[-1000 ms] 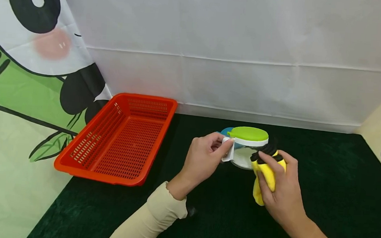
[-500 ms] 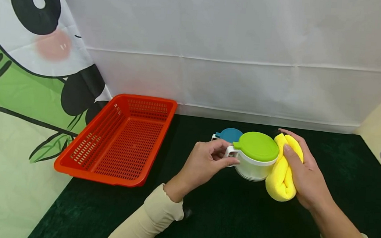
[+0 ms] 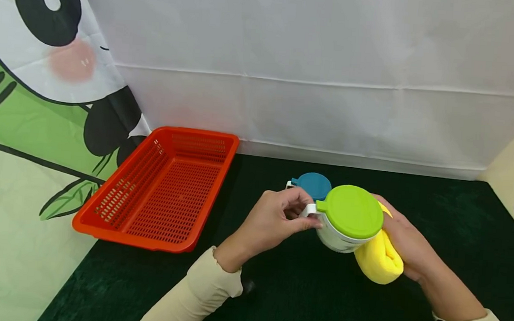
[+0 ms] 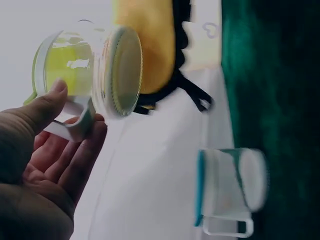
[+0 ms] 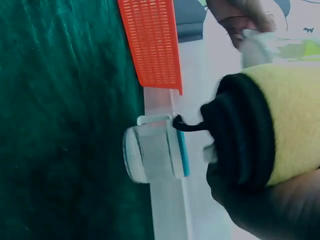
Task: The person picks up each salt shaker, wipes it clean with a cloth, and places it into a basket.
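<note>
My left hand (image 3: 275, 216) pinches the white handle of a clear jar with a green lid (image 3: 354, 212). In the left wrist view the glass jar (image 4: 85, 67) is lifted off the table, its base turned toward the camera. My right hand (image 3: 412, 246) grips a folded yellow cloth (image 3: 380, 261) with black edging and presses it against the jar's right side. The right wrist view has the rolled cloth (image 5: 295, 115) close up, with a black loop hanging from its edge. Behind the jar stands a second one with a blue lid (image 3: 314, 184), partly hidden by the green-lidded jar.
An orange-red plastic basket (image 3: 195, 240) with slotted sides sits at the left of the dark green tabletop (image 3: 310, 293). A pale backdrop (image 3: 314, 115) rises along the table's back edge, and a printed cartoon sheet (image 3: 23, 174) hangs at the left.
The green-lidded jar has come nearer and tilted, so its lid faces up toward the head camera. My right hand has brought the cloth from in front of the jar round to its right side.
</note>
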{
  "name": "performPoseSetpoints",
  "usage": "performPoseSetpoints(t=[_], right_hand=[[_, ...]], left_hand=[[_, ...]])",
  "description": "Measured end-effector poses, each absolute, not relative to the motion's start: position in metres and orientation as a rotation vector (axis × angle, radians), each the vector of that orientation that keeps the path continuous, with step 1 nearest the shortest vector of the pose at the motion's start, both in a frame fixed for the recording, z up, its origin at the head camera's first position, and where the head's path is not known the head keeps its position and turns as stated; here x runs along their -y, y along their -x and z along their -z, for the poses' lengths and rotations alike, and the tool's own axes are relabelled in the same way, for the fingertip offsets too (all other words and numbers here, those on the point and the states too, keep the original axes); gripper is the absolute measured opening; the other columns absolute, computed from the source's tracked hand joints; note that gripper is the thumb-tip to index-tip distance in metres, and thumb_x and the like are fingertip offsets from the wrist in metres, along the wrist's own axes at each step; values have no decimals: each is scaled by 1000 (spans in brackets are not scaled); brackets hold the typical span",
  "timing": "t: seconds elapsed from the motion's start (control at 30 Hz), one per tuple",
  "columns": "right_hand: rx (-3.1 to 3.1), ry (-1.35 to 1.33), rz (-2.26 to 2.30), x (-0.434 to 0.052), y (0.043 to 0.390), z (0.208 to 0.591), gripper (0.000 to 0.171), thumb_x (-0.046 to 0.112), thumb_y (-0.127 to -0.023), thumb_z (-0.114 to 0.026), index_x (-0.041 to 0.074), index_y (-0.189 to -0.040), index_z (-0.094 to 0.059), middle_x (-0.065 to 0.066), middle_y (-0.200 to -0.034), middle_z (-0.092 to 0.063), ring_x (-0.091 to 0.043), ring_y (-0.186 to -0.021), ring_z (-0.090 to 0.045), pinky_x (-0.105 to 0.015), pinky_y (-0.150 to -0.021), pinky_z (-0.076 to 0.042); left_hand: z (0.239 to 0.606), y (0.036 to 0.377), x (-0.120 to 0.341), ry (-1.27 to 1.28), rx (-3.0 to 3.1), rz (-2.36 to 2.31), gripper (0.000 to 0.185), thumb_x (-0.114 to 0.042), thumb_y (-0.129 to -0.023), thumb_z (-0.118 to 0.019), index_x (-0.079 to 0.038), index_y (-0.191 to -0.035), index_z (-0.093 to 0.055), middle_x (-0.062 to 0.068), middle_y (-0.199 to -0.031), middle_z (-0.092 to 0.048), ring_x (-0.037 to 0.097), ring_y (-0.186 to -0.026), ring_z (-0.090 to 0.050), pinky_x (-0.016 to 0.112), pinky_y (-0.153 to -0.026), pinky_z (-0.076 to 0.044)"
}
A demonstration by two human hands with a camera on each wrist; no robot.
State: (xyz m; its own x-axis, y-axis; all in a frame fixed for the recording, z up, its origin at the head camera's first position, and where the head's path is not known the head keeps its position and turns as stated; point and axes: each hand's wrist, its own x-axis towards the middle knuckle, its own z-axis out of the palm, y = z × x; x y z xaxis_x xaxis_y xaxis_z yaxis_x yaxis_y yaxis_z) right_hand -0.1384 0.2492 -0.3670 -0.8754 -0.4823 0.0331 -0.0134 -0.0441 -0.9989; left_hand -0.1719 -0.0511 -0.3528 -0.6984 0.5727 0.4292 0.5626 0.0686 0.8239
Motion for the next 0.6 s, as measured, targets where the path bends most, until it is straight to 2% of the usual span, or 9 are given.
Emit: performPoseSetpoints(t=[0.13, 0.3, 0.43, 0.6], right_hand=[[-2042, 536, 1970, -253, 138, 351, 39, 23, -115, -32, 25, -154, -38, -11, -105, -59, -26, -73, -70, -40, -61, -61], [-2192, 598, 1911, -254, 141, 333, 39, 20, -114, -35, 22, -153, -41, -14, -99, -58, -31, -64, -68, -43, -54, -59], [-2141, 539, 1836, -252, 145, 345, 38, 25, -115, -33, 24, -153, -40, -17, -104, -58, -34, -68, -68, -48, -57, -60], [-1993, 518, 1783, -253, 149, 364, 41, 27, -115, -33, 18, -155, -36, -22, -114, -58, -35, -72, -69, -51, -63, -61]], left_hand=[[361, 174, 51, -1248, -2337, -1604, 22, -8, -89, -81, -11, -105, -65, 0, -98, -71, 5, -82, -65, 26, -77, -59], [366, 173, 50, -1276, -2346, -1580, 23, -9, -89, -82, -13, -106, -66, -3, -99, -70, 4, -85, -65, 25, -79, -59], [363, 172, 50, -1341, -2341, -1604, 25, -7, -87, -82, -12, -107, -68, -2, -102, -71, 3, -89, -66, 26, -81, -59], [359, 172, 51, -1411, -2302, -1582, 26, -4, -86, -83, -11, -105, -67, -2, -104, -69, 3, -92, -65, 30, -83, -59]])
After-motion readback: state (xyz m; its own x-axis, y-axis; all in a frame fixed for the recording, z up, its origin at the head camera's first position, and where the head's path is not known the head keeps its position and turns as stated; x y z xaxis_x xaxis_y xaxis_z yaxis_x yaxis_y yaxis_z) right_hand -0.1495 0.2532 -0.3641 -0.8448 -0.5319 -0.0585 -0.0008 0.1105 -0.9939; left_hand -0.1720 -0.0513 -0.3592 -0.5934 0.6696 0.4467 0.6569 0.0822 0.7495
